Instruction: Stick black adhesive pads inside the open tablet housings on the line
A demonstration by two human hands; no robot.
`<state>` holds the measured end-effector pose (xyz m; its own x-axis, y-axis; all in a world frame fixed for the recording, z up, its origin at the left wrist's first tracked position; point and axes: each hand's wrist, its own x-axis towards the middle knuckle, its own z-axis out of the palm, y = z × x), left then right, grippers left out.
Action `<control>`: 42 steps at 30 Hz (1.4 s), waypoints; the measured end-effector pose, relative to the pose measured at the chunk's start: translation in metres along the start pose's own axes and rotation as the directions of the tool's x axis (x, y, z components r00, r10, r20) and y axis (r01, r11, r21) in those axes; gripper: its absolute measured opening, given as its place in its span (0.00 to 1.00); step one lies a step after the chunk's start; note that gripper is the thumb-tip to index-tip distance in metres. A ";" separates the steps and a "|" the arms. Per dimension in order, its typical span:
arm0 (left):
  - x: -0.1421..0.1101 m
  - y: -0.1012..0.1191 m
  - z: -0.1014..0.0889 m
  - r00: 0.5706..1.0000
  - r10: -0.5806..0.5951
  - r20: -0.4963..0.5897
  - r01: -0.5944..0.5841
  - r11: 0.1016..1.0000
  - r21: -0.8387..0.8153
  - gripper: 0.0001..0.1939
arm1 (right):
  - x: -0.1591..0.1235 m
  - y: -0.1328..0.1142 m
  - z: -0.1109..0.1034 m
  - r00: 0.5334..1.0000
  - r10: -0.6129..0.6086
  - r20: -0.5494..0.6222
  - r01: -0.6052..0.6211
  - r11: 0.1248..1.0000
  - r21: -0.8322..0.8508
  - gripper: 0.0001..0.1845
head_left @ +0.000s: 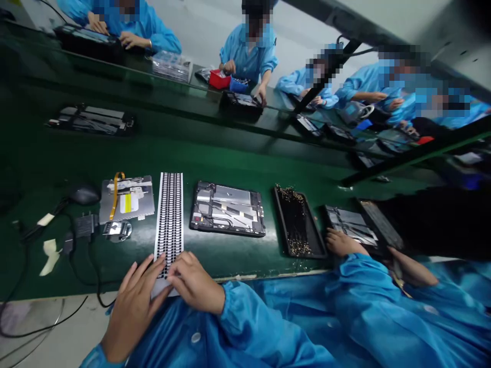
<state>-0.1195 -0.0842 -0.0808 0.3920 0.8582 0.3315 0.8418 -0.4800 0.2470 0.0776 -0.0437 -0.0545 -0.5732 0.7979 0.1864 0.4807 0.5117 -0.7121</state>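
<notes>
A long white sheet of small black stickers [171, 214] lies lengthwise on the green bench, its near end at the front edge. My left hand [134, 301] rests over the sheet's near left side, fingers stretched out and fairly flat. At the sheet's near right side, my right hand [194, 281] has its thumb and fingertips pinched together close to the last stickers. Whatever lies between those fingertips is too small to make out. To the right of the sheet is an opened tablet-like device [228, 209] with its inside parts showing.
Left of the sheet are a metal panel with an orange ribbon cable [141, 204], a black mouse [85, 194] and cables. Rightward stands a black tray of small cables [297, 220]; beyond it, a co-worker's hand [343, 243] touches another device. Another opened device [92, 120] lies farther back.
</notes>
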 end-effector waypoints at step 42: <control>0.150 0.070 0.049 0.996 0.074 -0.052 -0.080 0.987 -0.141 0.17 | -0.034 0.089 -0.099 0.876 0.197 -0.440 -0.257 0.963 -0.079 0.12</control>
<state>0.0164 0.0195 -0.0586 0.4333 0.8098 0.3956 0.7469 -0.5683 0.3452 0.2060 0.0062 -0.0574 -0.1155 0.9402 0.3203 0.6630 0.3131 -0.6800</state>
